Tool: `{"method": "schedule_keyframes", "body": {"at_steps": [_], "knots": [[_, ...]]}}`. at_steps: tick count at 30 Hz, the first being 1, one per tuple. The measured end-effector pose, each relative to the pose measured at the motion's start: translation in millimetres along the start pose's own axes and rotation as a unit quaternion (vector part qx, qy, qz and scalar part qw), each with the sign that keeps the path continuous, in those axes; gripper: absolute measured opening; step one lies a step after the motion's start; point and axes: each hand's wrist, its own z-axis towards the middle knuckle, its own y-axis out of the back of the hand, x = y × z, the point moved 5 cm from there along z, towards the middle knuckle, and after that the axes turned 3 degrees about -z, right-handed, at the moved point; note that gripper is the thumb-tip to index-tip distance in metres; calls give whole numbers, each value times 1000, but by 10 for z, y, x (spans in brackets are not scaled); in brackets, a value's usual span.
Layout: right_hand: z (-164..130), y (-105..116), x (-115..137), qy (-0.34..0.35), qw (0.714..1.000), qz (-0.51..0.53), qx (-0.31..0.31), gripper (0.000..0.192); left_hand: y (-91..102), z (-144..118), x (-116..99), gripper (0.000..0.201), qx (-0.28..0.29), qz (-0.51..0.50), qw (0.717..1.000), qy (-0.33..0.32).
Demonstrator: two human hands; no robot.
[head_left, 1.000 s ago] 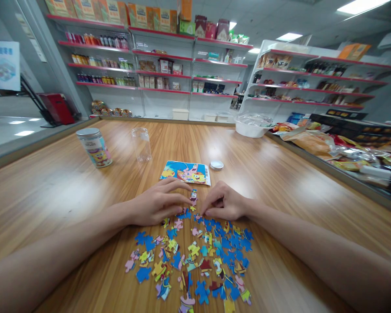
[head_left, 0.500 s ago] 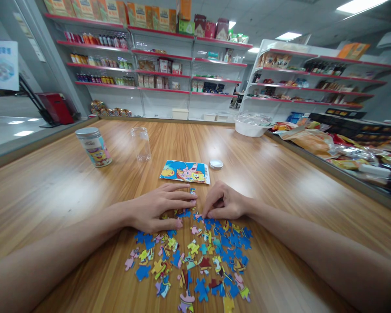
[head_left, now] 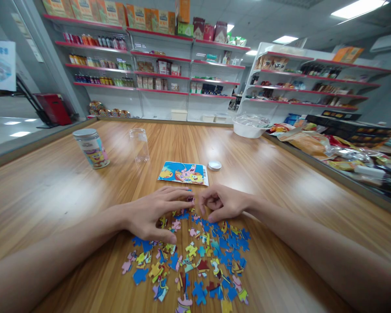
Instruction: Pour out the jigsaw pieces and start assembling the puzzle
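Head view: puzzle pieces lie under the splayed left grip, some hidden; others beside the loosely parted right grip; contact unclear.

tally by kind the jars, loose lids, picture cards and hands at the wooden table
Cylindrical jars (printed silver-lidded jar, clear plastic jar): 2
Loose round silver lid: 1
Rectangular blue cartoon picture card: 1
Bare hands (left hand, right hand): 2
Total: 6

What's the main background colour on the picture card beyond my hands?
Blue on the picture card, best seen in the head view.
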Motion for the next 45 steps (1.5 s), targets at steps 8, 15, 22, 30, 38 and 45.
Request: {"method": "schedule_keyframes", "body": {"at_steps": [8, 15, 22, 30, 38, 45], "knots": [[50, -19, -19, -28, 997, -66, -38, 39, -30, -3, 32, 96, 21, 3, 999, 23], [17, 60, -22, -38, 998, -43, 29, 40, 0, 10, 9, 91, 14, -12, 1000, 26], [-43, 31, -79, -126, 984, -45, 113, 46, -5, -6, 28, 95, 24, -16, 999, 30], [-38, -6, 26, -167, 969, -157, 96, 48, -9, -9, 38, 102, 27, -32, 999, 22], [-26, -19, 18, -164, 968, -170, 85, 49, 35, -18, 29, 109, 60, -67, 996, 18], [-23, -17, -15, -146, 975, -143, 87, 50, 14, -25, 45, 122, 93, -65, 993, 35]]}}
